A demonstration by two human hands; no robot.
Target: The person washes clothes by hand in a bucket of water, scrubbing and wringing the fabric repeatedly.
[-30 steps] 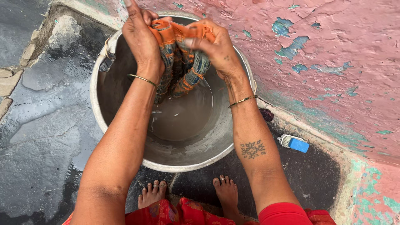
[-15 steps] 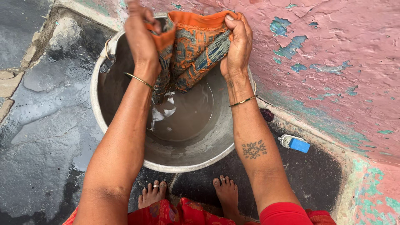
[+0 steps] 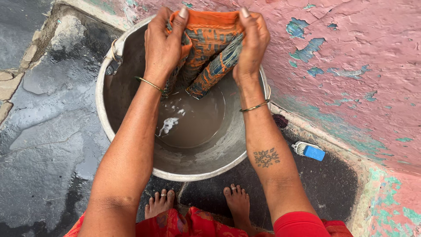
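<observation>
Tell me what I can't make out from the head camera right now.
- Bucket bottom: hidden under murky water.
- Cloth: its full size is hidden, bunched between left hand and right hand.
- Bucket's far rim: behind the cloth and hands.
- Brush bristles: too small to tell.
- Dark lump by the wall: unclear.

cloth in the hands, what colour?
Cloth: orange with grey-blue print; head view, the only one.

Bucket (image 3: 131, 145) on the wet floor (image 3: 48, 145), close against the wall (image 3: 351, 57) on its right. Inside the bucket: water (image 3: 197, 127) at the bottom, cloth (image 3: 210, 48) above it near the far rim, gripped between left hand (image 3: 164, 46) and right hand (image 3: 252, 44). Right of the bucket, a brush (image 3: 309, 150) at the wall's foot. Before the bucket, two bare feet (image 3: 160, 202).
</observation>
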